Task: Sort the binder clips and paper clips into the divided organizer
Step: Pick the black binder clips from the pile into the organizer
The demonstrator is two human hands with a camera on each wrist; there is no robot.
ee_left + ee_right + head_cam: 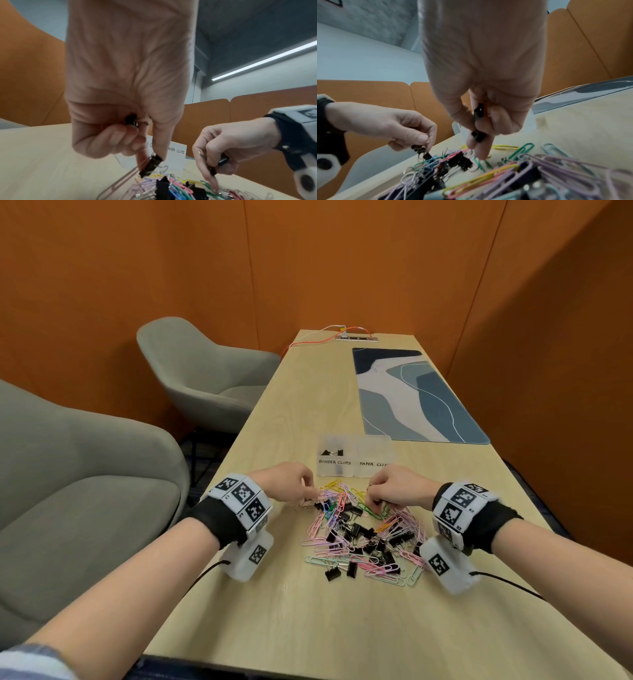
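Observation:
A mixed pile (363, 529) of coloured paper clips and black binder clips lies on the wooden table. Behind it stands the clear divided organizer (356, 455), labelled BINDER CLIPS on the left and PAPER CLIPS on the right; a few black binder clips (331, 453) sit in the left compartment. My left hand (301, 491) is at the pile's far left edge and pinches a black binder clip (150, 165), with another black clip (131, 119) tucked in its palm. My right hand (380, 491) is at the pile's far right and grips black binder clips (478, 121) between curled fingers.
A blue patterned mat (414, 395) lies beyond the organizer on the right. A power strip with an orange cable (356, 337) is at the table's far end. Two grey armchairs (202, 378) stand left of the table. Bare tabletop (308, 628) lies in front of the pile.

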